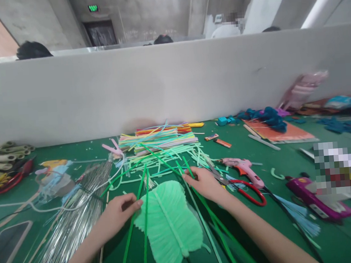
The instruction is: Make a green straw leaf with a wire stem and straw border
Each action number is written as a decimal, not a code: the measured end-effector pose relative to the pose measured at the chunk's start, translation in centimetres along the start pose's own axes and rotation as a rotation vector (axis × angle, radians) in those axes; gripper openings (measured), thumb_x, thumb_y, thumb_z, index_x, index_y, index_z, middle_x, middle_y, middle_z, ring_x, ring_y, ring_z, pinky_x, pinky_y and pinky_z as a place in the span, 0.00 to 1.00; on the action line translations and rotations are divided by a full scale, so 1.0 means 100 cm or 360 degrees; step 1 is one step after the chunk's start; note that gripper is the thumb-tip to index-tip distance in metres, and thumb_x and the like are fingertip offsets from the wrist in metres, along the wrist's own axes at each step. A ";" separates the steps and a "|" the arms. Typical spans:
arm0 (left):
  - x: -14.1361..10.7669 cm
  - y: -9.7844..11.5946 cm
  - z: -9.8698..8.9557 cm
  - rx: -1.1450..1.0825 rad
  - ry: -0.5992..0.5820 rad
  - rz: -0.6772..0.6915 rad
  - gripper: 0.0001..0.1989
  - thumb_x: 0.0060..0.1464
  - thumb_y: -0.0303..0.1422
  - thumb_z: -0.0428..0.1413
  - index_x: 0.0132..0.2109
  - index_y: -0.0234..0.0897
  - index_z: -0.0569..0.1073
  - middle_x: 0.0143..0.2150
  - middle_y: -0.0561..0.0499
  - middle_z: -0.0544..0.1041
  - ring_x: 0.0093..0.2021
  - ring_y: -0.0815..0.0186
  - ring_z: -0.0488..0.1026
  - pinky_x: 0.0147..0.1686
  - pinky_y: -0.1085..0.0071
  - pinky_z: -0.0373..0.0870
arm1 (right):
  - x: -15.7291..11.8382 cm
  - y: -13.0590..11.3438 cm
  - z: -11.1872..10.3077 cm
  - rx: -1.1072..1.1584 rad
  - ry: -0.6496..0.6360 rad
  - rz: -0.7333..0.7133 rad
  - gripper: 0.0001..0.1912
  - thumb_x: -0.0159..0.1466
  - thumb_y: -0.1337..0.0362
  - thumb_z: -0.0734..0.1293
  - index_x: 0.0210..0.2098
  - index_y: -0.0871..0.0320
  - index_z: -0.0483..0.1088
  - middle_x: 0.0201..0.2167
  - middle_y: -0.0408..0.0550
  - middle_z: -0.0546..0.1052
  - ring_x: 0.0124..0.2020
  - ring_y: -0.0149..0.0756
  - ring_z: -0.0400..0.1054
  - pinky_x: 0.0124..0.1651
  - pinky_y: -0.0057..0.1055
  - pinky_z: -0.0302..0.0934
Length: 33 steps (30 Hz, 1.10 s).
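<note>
A light green fuzzy leaf shape [169,225] with a raised midrib lies on the green table between my hands. My left hand [123,210] is at its left edge, thumb and index finger close together by the leaf and a dark green stem; what they pinch is too small to tell. Above its right side, my right hand [204,182] has its fingers closed around green stems [212,215] that run down toward me. More green stems [144,231] cross the leaf's left part. Bundled pastel pipe cleaners [164,142] lie beyond.
Silver wires [75,216] and a phone [8,250] lie left. Red-handled scissors [250,192], a pink glue gun [245,168] and a purple device [317,197] are on the right. Behind the table stands a white partition [99,93]; people's heads show above it.
</note>
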State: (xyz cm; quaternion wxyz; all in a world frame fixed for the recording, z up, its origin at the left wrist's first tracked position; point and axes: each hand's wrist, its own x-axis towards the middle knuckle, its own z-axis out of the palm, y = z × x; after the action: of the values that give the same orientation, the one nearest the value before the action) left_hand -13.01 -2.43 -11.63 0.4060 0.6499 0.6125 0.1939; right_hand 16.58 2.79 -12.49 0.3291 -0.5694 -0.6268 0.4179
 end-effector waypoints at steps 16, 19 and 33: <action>0.013 -0.018 -0.003 -0.0049 0.0403 -0.0087 0.23 0.54 0.56 0.52 0.42 0.41 0.69 0.16 0.59 0.72 0.15 0.66 0.64 0.19 0.73 0.58 | -0.010 -0.075 0.114 -0.1272 -0.0492 -0.0208 0.19 0.66 0.55 0.64 0.39 0.64 0.78 0.37 0.63 0.82 0.38 0.49 0.77 0.34 0.33 0.60; 0.011 -0.021 -0.002 -0.0065 0.0385 -0.0137 0.24 0.55 0.57 0.49 0.42 0.42 0.69 0.17 0.58 0.74 0.12 0.65 0.64 0.16 0.72 0.58 | -0.005 -0.075 0.109 -0.1303 -0.0505 -0.0194 0.12 0.62 0.62 0.65 0.36 0.62 0.79 0.34 0.60 0.82 0.35 0.46 0.76 0.32 0.31 0.57; 0.010 -0.024 0.003 -0.0107 0.0111 -0.0122 0.28 0.58 0.53 0.46 0.54 0.37 0.70 0.25 0.56 0.78 0.14 0.66 0.69 0.16 0.71 0.62 | -0.004 -0.051 0.014 -0.1468 -0.0303 -0.0256 0.12 0.68 0.58 0.65 0.44 0.59 0.73 0.43 0.53 0.78 0.46 0.44 0.72 0.45 0.33 0.60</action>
State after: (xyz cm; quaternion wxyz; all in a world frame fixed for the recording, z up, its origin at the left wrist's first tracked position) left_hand -14.15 -1.78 -13.91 0.4132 0.6047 0.6439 0.2212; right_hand 13.18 2.21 -8.47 0.0146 -0.5649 -0.8163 0.1197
